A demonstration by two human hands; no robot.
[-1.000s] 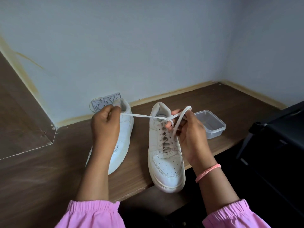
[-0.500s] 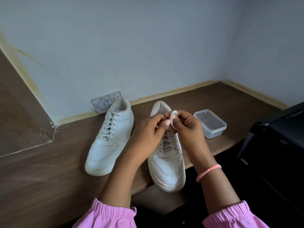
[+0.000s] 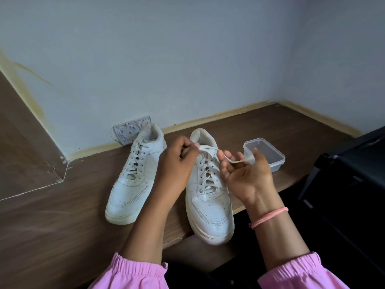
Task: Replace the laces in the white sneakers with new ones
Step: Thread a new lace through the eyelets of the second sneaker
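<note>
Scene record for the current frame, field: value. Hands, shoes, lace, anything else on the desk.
left hand: pinches lace at the collar of the right-side sneaker
right hand: palm up, holds lace end
lace: spans between both hands
right-side sneaker: laced, toe overhangs desk edge
left-side sneaker: laced, untouched
plastic container: clear, lidless
desk: brown wood

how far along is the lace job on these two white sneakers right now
Both sneakers look laced to the top. The left sneaker stands untouched. The left hand and right hand hold the lace ends above the right sneaker, apparently tying them. Left: finishing that knot. Whether these laces are new is unclear.
</note>
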